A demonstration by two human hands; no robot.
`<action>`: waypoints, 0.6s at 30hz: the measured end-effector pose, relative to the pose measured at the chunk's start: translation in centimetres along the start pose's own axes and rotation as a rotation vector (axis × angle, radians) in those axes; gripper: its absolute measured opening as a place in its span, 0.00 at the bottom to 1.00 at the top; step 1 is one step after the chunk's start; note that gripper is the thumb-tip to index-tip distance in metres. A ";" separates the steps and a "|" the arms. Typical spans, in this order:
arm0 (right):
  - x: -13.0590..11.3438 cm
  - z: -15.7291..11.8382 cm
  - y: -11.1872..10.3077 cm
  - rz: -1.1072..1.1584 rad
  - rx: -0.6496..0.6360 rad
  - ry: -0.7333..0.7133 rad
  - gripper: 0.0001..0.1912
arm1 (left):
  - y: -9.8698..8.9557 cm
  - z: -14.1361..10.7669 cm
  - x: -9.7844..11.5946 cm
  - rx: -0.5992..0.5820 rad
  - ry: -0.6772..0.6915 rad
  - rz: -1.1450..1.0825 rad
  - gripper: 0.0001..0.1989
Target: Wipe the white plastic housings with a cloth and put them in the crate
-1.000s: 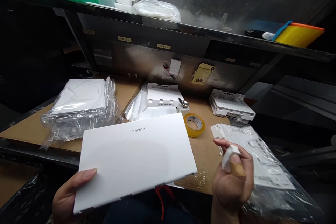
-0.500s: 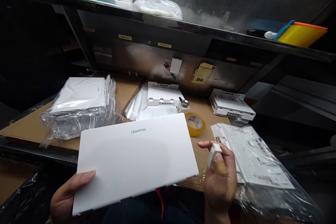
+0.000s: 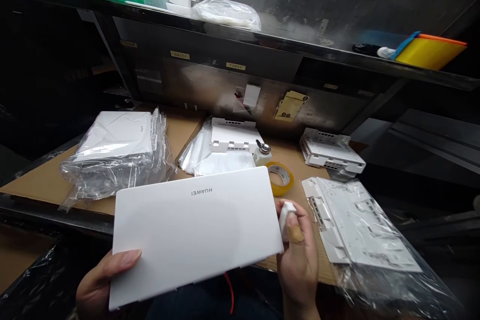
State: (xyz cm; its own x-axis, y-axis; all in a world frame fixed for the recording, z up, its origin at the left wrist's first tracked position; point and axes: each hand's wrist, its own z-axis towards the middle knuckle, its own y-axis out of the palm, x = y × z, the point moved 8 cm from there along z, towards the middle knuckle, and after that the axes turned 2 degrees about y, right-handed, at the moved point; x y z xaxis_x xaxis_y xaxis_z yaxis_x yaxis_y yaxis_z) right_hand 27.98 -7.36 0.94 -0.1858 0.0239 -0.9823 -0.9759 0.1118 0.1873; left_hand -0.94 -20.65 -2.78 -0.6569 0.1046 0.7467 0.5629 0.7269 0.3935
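- White panel [image 3: 195, 240], 1 pc: held tilted in front of me, over nr edge of bench; marked "HUAWEI", grey caps, upside down from my side.
- L hand [image 3: 99, 277]: closed on panel's L nr corner; thumb flat on face, other fingers hidden underneath.
- R hand [image 3: 298, 262]: clenched on small white wad [image 3: 288, 212], pinched betw. thumb & fingers; tan strip [image 3: 295, 233] round thumb. Hand just beside panel's R edge; can't tell if touching.
- Yellow labels, 2 clearest: L [image 3: 180, 55] & ctr [image 3: 236, 66], below shelf; printed chars, too small to read w/ certainty.
- Yellow card [image 3: 291, 105], back wall: dark round marks, wording illegible.
- Tape roll [image 3: 279, 191], yellow: on cardboard [image 3: 300, 187], beyond panel's R far corner; print inside core, illegible.
- Bagged stack [image 3: 116, 135], white, far L: small dark mark on top pc, unreadable.
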 end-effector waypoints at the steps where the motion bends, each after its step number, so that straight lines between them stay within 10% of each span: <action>1: 0.3 0.1 0.1 -0.007 -0.013 0.021 0.19 | 0.3 -0.2 0.0 0.004 -0.013 0.003 0.42; 5: 1.2 0.7 -0.1 -0.005 -0.015 0.029 0.20 | 2.0 -0.3 1.2 -0.035 0.086 0.043 0.48; 12: 0.0 1.4 -0.6 -0.084 -0.010 -0.225 0.16 | 3.8 2.5 1.8 -0.242 0.144 0.164 0.26; 18: -2.4 4.9 -1.5 -0.537 0.066 -0.488 0.18 | 2.9 1.6 4.6 -0.104 0.507 0.250 0.21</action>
State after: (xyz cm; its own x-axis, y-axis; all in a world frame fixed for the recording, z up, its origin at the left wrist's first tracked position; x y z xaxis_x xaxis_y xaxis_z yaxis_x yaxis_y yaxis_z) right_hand 30.41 -2.74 3.06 0.4043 0.3876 -0.8284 -0.9063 0.2921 -0.3056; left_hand -3.12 -16.95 0.92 -0.1890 -0.0921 0.9776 0.7335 0.6487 0.2029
